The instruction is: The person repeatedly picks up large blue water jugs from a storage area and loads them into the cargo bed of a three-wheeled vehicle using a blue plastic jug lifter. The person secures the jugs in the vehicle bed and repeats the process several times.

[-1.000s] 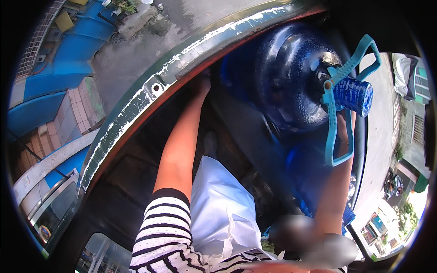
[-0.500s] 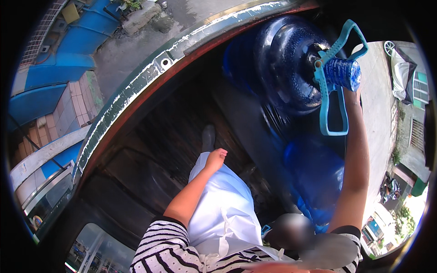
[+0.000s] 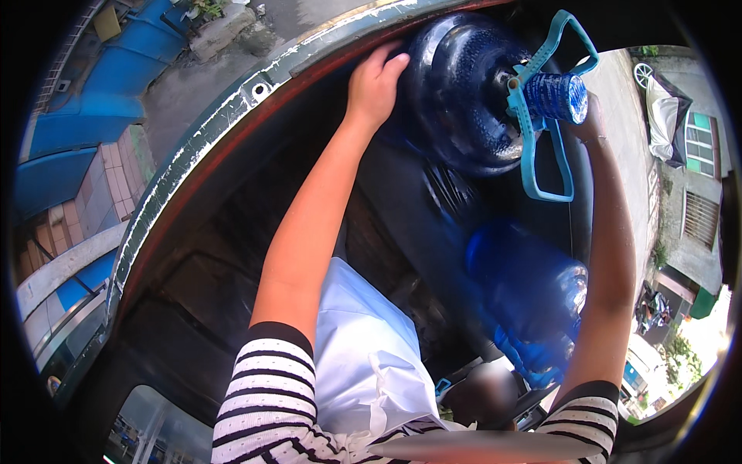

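A large blue water jug (image 3: 456,93) lies on its side on the dark seat, its capped neck (image 3: 560,97) pointing right. A light-blue plastic carry handle (image 3: 529,158) is clamped around that neck. My right hand (image 3: 590,122) grips the neck from its far right side, and the fingers are mostly hidden behind it. Beside the jug's base, my left hand (image 3: 374,87) is open, thumb apart from the fingers. Its fingertips lie in shadow near the vehicle wall, and I cannot tell whether they touch the jug.
A second blue jug (image 3: 525,282) lies nearer me on the same seat (image 3: 394,185). A chipped green metal rim (image 3: 185,158) curves along the left. Paved ground (image 3: 630,147) shows through the opening on the right. My white apron (image 3: 363,348) hangs below.
My left hand has reached forward from above my lap to the jug's base and its fingers have spread. My right hand stays at the neck. The whole view has shifted slightly.
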Available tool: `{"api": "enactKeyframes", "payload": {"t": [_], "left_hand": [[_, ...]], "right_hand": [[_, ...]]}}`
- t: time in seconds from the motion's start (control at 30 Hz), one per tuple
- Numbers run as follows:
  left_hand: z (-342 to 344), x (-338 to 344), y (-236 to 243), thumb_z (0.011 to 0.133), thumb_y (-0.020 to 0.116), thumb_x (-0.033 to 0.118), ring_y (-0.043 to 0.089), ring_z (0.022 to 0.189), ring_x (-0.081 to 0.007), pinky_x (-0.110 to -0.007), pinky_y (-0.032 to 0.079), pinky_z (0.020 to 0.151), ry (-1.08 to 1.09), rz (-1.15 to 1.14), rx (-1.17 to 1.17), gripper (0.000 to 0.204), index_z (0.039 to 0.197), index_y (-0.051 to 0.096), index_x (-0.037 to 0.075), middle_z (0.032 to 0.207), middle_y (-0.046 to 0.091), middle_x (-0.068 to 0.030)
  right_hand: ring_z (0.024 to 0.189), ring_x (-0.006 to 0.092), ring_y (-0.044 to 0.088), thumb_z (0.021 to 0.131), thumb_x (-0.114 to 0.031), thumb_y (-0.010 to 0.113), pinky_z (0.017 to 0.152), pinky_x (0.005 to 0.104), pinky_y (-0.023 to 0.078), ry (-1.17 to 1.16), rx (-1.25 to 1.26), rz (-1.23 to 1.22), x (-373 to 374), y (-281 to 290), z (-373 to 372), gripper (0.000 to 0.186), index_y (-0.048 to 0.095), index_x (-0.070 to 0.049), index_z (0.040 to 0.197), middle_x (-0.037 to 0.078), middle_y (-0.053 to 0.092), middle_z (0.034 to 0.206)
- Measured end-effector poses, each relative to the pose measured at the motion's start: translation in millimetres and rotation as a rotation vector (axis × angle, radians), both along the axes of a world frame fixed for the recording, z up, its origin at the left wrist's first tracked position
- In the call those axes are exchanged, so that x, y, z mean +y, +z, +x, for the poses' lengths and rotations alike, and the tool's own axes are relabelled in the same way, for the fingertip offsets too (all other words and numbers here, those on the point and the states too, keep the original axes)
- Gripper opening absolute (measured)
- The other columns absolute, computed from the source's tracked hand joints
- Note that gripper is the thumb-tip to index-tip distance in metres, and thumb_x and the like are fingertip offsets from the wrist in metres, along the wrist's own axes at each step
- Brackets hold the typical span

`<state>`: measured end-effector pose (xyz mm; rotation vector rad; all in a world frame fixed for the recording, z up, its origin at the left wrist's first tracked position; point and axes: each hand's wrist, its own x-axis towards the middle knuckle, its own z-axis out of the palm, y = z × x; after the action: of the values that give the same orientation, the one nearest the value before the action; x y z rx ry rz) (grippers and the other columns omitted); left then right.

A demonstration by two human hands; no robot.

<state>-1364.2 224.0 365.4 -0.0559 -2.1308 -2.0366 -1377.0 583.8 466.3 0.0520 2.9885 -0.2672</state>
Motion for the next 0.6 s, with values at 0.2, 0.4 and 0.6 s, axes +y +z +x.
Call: {"api": "enactKeyframes", "payload": {"t": [0.2,0.4,0.6], "left_hand": [[-8,32,6,0.090,0.054,0.037,0.046,0.123,-0.0362,-0.038,0.034,0.103,-0.104,0.110,0.025,0.057,0.131,0.045,-0.002,0.132,0.049,-0.0234],[-3,36,0,0.091,0.054,0.034,0.048,0.122,-0.0337,-0.037,0.036,0.103,-0.085,0.244,-0.017,0.055,0.132,0.045,-0.002,0.131,0.051,-0.0226],[18,39,17,0.089,0.055,0.034,0.042,0.128,-0.0357,-0.050,0.029,0.106,-0.039,0.042,-0.015,0.055,0.132,0.045,0.002,0.137,0.047,-0.0190]], "right_hand": [[0.112,0.0267,0.057,0.070,-0.007,0.069,0.097,0.0362,0.042,-0.133,0.011,-0.938,41,-7,27,0.037,0.065,-0.003,0.106,0.012,0.063,0.102],[0.116,0.0285,0.052,0.068,-0.003,0.064,0.098,0.0460,0.040,0.122,-0.029,0.284,-1,23,95,0.026,0.066,-0.006,0.094,0.011,0.064,0.105],[0.081,0.0362,0.066,0.075,-0.016,0.066,0.072,0.0409,0.051,0.004,0.214,0.110,-23,16,44,0.017,0.070,-0.007,0.088,0.017,0.068,0.084]]}}
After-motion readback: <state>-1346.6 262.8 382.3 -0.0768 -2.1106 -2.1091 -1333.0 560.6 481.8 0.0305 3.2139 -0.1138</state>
